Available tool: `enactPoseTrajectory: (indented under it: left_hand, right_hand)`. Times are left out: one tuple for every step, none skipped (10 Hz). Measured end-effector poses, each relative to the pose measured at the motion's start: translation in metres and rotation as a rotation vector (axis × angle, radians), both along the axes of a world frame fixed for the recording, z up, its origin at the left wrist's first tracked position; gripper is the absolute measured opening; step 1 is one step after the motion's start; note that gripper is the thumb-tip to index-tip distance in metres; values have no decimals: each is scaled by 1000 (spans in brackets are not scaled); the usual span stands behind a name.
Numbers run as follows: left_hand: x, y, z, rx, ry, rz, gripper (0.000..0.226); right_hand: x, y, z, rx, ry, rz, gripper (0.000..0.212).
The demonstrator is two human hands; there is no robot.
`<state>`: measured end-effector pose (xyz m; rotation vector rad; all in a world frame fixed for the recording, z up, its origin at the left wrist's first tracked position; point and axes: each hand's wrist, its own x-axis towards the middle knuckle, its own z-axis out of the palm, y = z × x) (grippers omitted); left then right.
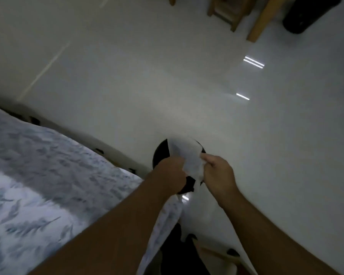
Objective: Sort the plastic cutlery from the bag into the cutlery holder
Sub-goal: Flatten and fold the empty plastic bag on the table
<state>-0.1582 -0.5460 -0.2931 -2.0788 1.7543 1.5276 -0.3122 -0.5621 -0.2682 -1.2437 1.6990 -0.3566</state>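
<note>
Looks like barely started: both the left hand (pixel 172 171) and right hand (pixel 216 171) are pinching the whitish bag (pixel 187 155) right above a round black container (pixel 161 153), no cutlery visible yet.

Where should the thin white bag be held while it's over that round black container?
At its two side edges, as now: the left hand pinches one, the right hand the other, from opposite sides. The bag is limp film, so it hangs over the black container.
</note>
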Motion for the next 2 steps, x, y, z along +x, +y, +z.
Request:
enactPoseTrajectory:
  left_hand:
    - [2, -25, -49, 156, -139, -139, 47]
    - [8, -35, -75, 181, -218, -233, 45]
  right_hand:
    - [7, -11, -73, 116, 28, 142, 38]
    - [15, -26, -139, 294, 120, 347, 46]
